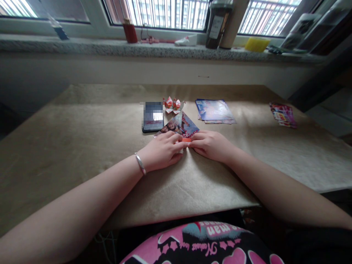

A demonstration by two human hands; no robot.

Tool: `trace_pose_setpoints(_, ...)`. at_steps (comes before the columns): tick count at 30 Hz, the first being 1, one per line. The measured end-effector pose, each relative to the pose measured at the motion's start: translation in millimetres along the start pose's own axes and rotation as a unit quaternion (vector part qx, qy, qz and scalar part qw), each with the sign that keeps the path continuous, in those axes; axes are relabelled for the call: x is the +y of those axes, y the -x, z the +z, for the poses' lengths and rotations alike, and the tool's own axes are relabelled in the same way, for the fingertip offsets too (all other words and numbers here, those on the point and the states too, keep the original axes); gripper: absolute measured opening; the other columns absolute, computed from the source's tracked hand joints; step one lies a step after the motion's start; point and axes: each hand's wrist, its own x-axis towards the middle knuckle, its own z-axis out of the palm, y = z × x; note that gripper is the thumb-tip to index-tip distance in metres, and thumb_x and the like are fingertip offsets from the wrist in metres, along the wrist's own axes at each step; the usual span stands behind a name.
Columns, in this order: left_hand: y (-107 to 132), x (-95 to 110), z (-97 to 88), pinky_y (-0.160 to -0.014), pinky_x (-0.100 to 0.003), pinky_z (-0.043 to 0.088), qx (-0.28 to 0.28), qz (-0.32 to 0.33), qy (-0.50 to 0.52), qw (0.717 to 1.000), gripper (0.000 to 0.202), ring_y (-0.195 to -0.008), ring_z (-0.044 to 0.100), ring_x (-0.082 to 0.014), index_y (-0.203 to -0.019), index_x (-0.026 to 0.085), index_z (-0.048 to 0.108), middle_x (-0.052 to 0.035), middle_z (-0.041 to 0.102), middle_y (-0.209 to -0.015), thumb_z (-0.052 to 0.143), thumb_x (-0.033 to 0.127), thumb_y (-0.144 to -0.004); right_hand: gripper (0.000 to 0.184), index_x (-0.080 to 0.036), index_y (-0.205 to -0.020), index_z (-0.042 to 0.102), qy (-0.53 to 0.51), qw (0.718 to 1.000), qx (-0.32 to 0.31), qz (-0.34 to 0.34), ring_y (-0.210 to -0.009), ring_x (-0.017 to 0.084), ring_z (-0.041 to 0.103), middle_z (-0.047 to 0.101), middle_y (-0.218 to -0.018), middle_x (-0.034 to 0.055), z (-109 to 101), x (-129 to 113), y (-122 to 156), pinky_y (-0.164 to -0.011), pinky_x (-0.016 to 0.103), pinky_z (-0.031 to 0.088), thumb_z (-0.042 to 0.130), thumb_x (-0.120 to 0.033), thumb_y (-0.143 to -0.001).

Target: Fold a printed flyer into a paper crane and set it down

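Note:
A printed sheet of paper (189, 124), folded to a peak at its far side, lies on the table in front of me. Along its near edge runs an orange folded strip (186, 140). My left hand (165, 149) presses on the sheet's left near part, its fingers closed at the edge. From the other side my right hand (210, 145) pinches the same near edge, and the fingertips of both hands almost meet. Just beyond the sheet stand red-and-white folded paper flowers (173, 105). A phone (153, 119) lies left of them, close to the sheet's left corner.
A stack of printed sheets (216, 110) lies to the right on the cloth-covered table (82, 146). Farther right are several colourful cards (283, 114). The windowsill (165, 50) behind holds a red container (129, 32), a dark jar (217, 27) and a yellow object (257, 44).

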Motion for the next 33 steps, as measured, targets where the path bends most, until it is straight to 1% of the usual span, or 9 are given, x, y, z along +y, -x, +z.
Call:
trace_pose_setpoints(6,2.4,-8.1,-0.3,-0.091,-0.035,0.044,-0.005,0.028,0.015,0.999,0.028,-0.100,0.050,-0.0206,-0.114,0.019,0.058,-0.0098,0.055,-0.107,0.043,0.026,-0.092,0.025,-0.020,-0.088,0.072,-0.004,1.000,0.007,0.011,-0.082,0.017,0.058,0.068,-0.088,0.0066,1.3,-0.2,1.6,-0.071,0.027,0.043,0.047,-0.022,-0.090)
trace_pose_setpoints(13,4.4,-18.3,-0.4,-0.092,-0.035,0.043,-0.009,0.046,0.060,0.997,0.023,-0.096,0.051,-0.0191,-0.105,0.018,0.061,-0.0083,0.056,-0.103,0.044,0.026,-0.092,0.024,-0.022,-0.089,0.071,0.004,1.000,0.001,0.019,-0.080,0.016,0.057,0.067,-0.087,0.0049,3.3,0.9,3.7,-0.067,0.027,0.040,0.047,-0.022,-0.089)
trace_pose_setpoints(20,6.2,-27.5,-1.0,-0.085,-0.029,0.043,-0.009,0.055,0.104,0.993,0.015,-0.089,0.053,-0.0159,-0.091,0.019,0.064,-0.0055,0.058,-0.093,0.050,0.023,-0.090,0.023,-0.023,-0.089,0.072,-0.016,0.999,0.019,0.034,-0.079,0.015,0.057,0.068,-0.088,0.0038,5.1,2.8,7.0,-0.066,0.026,0.039,0.049,-0.022,-0.087)
trace_pose_setpoints(25,6.2,-28.1,-2.7,-0.084,-0.027,0.044,-0.013,0.053,0.108,0.993,0.014,-0.089,0.055,-0.0153,-0.089,0.018,0.065,-0.0052,0.060,-0.092,0.051,0.022,-0.089,0.023,-0.023,-0.089,0.072,-0.018,0.999,0.019,0.037,-0.079,0.015,0.058,0.068,-0.088,0.0037,4.0,3.2,7.8,-0.065,0.026,0.039,0.049,-0.023,-0.087)
trace_pose_setpoints(33,6.1,-24.7,-10.9,-0.079,-0.025,0.044,-0.022,0.037,0.133,0.990,0.014,-0.085,0.057,-0.0135,-0.082,0.020,0.067,-0.0020,0.064,-0.088,0.054,0.018,-0.086,0.022,-0.024,-0.089,0.071,-0.023,0.999,0.024,0.033,-0.079,0.015,0.058,0.068,-0.089,0.0029,2.8,5.2,10.5,-0.065,0.026,0.039,0.049,-0.022,-0.087)
